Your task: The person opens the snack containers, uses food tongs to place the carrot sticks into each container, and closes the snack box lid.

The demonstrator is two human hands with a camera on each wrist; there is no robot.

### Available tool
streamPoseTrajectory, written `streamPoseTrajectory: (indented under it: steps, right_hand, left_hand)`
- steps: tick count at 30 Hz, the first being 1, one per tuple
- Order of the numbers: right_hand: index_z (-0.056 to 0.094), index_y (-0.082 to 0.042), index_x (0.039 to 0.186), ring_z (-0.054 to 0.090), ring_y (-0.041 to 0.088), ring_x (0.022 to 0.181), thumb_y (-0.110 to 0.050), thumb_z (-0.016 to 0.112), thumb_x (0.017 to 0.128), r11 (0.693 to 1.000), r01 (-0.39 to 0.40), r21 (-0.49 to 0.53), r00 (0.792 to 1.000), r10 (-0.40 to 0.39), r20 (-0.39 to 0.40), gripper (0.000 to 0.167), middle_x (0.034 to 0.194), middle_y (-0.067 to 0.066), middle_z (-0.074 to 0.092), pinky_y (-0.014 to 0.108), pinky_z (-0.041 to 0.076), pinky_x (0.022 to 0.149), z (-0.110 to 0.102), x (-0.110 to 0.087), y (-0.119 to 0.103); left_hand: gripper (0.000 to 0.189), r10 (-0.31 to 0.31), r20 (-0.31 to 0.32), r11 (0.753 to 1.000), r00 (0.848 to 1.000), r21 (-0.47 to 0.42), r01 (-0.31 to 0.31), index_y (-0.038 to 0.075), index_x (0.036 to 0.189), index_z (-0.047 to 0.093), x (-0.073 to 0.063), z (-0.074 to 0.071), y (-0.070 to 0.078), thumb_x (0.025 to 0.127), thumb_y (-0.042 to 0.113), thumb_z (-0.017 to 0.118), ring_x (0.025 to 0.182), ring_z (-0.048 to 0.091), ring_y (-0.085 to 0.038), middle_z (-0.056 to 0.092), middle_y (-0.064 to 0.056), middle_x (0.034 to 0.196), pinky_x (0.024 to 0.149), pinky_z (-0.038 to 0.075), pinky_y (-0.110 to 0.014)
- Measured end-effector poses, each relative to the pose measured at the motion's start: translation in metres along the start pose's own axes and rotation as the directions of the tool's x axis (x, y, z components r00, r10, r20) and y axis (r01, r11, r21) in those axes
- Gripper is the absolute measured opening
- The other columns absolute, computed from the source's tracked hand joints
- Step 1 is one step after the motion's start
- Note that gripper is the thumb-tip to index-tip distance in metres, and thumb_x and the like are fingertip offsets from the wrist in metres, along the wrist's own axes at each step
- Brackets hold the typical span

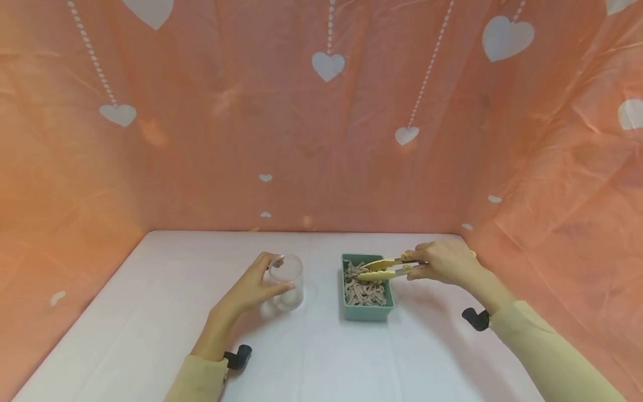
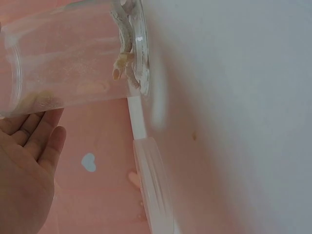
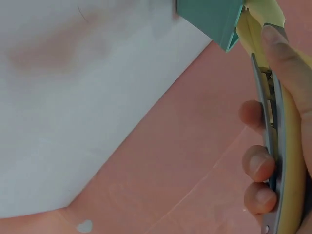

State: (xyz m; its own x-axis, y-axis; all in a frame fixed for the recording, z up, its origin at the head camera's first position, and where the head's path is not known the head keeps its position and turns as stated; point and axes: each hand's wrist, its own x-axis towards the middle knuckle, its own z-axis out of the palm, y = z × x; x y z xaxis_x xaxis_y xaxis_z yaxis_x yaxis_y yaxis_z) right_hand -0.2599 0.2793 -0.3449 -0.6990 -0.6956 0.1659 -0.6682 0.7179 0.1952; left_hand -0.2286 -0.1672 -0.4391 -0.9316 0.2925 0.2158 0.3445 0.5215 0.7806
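Starting nearest: loose beige fabric sleeves (image 1: 545,346) on both arms, black wrist-worn fittings (image 1: 239,357) just past the cuffs, white smooth-covered tabletop (image 1: 331,346) under everything.

Left hand (image 1: 254,287) grips a clear, colourless cylindrical jar (image 1: 288,273), thumb on the near side, fingers round the far side. Jar stands on the table, left of the tray; glass or plastic, can't tell. Left wrist view shows a few greyish-brown stick-like bits (image 2: 126,39) at its bottom, plus a pale translucent round, lid-like piece (image 2: 155,187) near it on the table.

Green rectangular open-topped tray (image 1: 368,314) sits right of the jar, well apart from it, holding a heap of greyish-brown strip-like pieces (image 1: 365,293). Right hand (image 1: 444,261) grips yellow-tipped tongs with metal arms (image 1: 384,274), coming in over the tray's right wall; tips sit in the heap, slightly apart. Whether they pinch a piece, can't tell.

Step in hand, my read: picking up strips with the tongs, jar steadied to receive them. Next move likely calls for squeezing the tips on a small bunch, lifting clear of the tray wall, keeping the jar steady.

Farthest back: orange-pink hanging cloth (image 1: 281,139) with white hearts (image 1: 328,66).
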Motion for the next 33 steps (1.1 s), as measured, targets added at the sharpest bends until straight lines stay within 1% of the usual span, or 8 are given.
streamPoseTrajectory:
  steps: [4, 8, 10, 14, 18, 23, 27, 33]
  right_hand:
    - [0.082, -0.019, 0.113, 0.049, 0.003, 0.061, -0.052, 0.086, 0.078, 0.999, -0.02, 0.036, 0.999, 0.021, -0.034, 0.048, 0.075, -0.015, 0.061, 0.023, 0.04, 0.052, 0.007, -0.008, 0.001]
    - [0.082, -0.019, 0.112, 0.054, 0.007, 0.062, -0.05, 0.086, 0.077, 0.997, -0.052, 0.06, 0.995, 0.056, -0.082, 0.047, 0.077, -0.013, 0.065, 0.026, 0.04, 0.051, 0.012, -0.015, 0.002]
    - [0.082, -0.02, 0.112, 0.055, 0.007, 0.063, -0.05, 0.087, 0.077, 0.994, -0.073, 0.081, 0.992, 0.081, -0.098, 0.046, 0.079, -0.013, 0.067, 0.028, 0.041, 0.051, 0.014, -0.018, 0.002]
    - [0.081, -0.02, 0.114, 0.054, 0.007, 0.064, -0.047, 0.087, 0.077, 0.983, -0.128, 0.131, 0.984, 0.142, -0.106, 0.046, 0.078, -0.016, 0.063, 0.028, 0.041, 0.053, 0.018, -0.025, 0.002]
    - [0.08, -0.02, 0.115, 0.05, 0.006, 0.065, -0.046, 0.087, 0.079, 0.969, -0.171, 0.177, 0.975, 0.192, -0.11, 0.046, 0.076, -0.02, 0.059, 0.026, 0.039, 0.054, 0.022, -0.031, 0.001]
    - [0.08, -0.017, 0.118, 0.05, 0.006, 0.067, -0.046, 0.087, 0.08, 0.956, -0.205, 0.211, 0.964, 0.234, -0.124, 0.049, 0.08, -0.018, 0.062, 0.026, 0.04, 0.055, 0.025, -0.037, 0.002]
    - [0.08, -0.021, 0.118, 0.051, 0.006, 0.068, -0.047, 0.086, 0.08, 0.949, -0.232, 0.215, 0.956, 0.263, -0.131, 0.047, 0.08, -0.018, 0.062, 0.026, 0.04, 0.056, 0.026, -0.042, 0.001]
    - [0.08, -0.021, 0.117, 0.053, 0.007, 0.069, -0.046, 0.086, 0.08, 0.937, -0.255, 0.239, 0.941, 0.298, -0.163, 0.046, 0.084, -0.015, 0.067, 0.027, 0.042, 0.056, 0.028, -0.047, 0.0]
  left_hand:
    - [0.067, -0.014, 0.004, 1.0, 1.0, -0.008, 0.014, 0.002, 0.136, 0.054, 0.001, 0.0, 0.0, 0.088, 0.036, 0.085, 0.137, 0.048, -0.04, 0.055, -0.014, 0.136, 0.116, 0.035, -0.063]
    - [0.068, -0.011, 0.003, 1.0, 1.0, -0.008, 0.011, 0.001, 0.137, 0.054, 0.002, -0.002, 0.002, 0.088, 0.037, 0.085, 0.138, 0.047, -0.04, 0.055, -0.016, 0.138, 0.116, 0.035, -0.063]
    - [0.068, -0.013, 0.002, 1.0, 1.0, -0.004, 0.013, 0.002, 0.137, 0.054, 0.003, -0.003, 0.003, 0.088, 0.038, 0.085, 0.138, 0.047, -0.04, 0.055, -0.015, 0.138, 0.116, 0.035, -0.063]
    - [0.069, -0.02, 0.006, 1.0, 1.0, -0.011, 0.02, 0.003, 0.138, 0.053, 0.005, -0.004, 0.003, 0.088, 0.038, 0.085, 0.139, 0.047, -0.038, 0.054, -0.014, 0.139, 0.117, 0.034, -0.063]
    - [0.067, -0.02, 0.002, 1.0, 1.0, -0.013, 0.02, 0.003, 0.137, 0.054, 0.005, -0.003, 0.001, 0.088, 0.037, 0.085, 0.138, 0.047, -0.038, 0.055, -0.012, 0.137, 0.116, 0.035, -0.063]
    - [0.068, -0.027, 0.001, 0.999, 1.0, -0.025, 0.027, 0.004, 0.137, 0.055, 0.004, -0.001, 0.0, 0.087, 0.038, 0.085, 0.139, 0.047, -0.037, 0.056, -0.012, 0.137, 0.117, 0.035, -0.062]
    - [0.068, -0.029, 0.006, 0.999, 1.0, -0.027, 0.029, 0.005, 0.137, 0.054, 0.003, 0.001, -0.001, 0.088, 0.04, 0.085, 0.139, 0.047, -0.036, 0.055, -0.012, 0.138, 0.117, 0.034, -0.063]
    - [0.068, -0.027, 0.003, 0.999, 1.0, -0.024, 0.027, 0.004, 0.138, 0.054, 0.002, 0.002, -0.002, 0.088, 0.038, 0.085, 0.138, 0.047, -0.036, 0.056, -0.01, 0.136, 0.117, 0.034, -0.063]
